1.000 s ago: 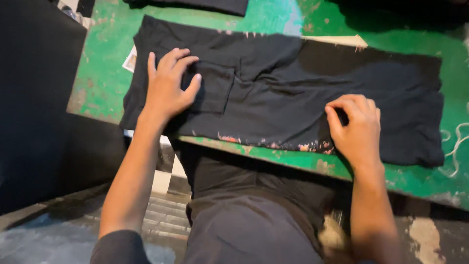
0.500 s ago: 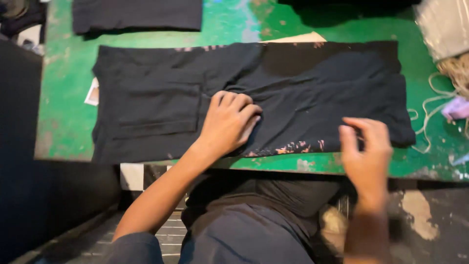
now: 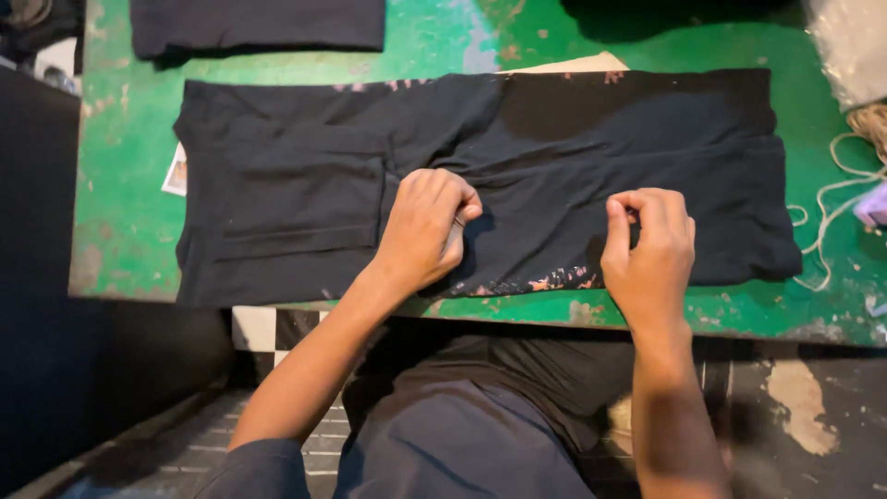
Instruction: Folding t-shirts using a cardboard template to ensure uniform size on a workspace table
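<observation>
Black shorts point(image 3: 480, 180), folded flat with a patch pocket showing on the left part, lay lengthwise across the near half of a worn green table point(image 3: 129, 240). The left hand point(image 3: 423, 226) rested on the middle of the garment with its fingers curled inward, apparently pinching a bit of the cloth near a crease, though what lay under the fingertips could not be made out. The right hand point(image 3: 650, 245) sat just to the right of it, near the garment's near edge, thumb and forefinger closed together on a small pinch of fabric; both hands seemed set so as to lift or draw the cloth along one line. A strip of reddish floral print point(image 3: 554, 279) showed along the near hem between the two hands, and a fainter trace of it along the far edge. Beyond the shorts, at the far left, lay another dark folded garment point(image 3: 259, 23), well apart from the first. A pale board or card point(image 3: 573, 65) peeked out from under the far edge of the shorts, and a small paper tag point(image 3: 176, 171) showed at their left end. Off-white cord point(image 3: 832, 199) lay looped at the right of the table beside a pale bundle point(image 3: 850, 42). The table's green paint was scuffed and patchy; below its near edge the person's dark clothing and a stained floor point(image 3: 804, 416) were visible.
</observation>
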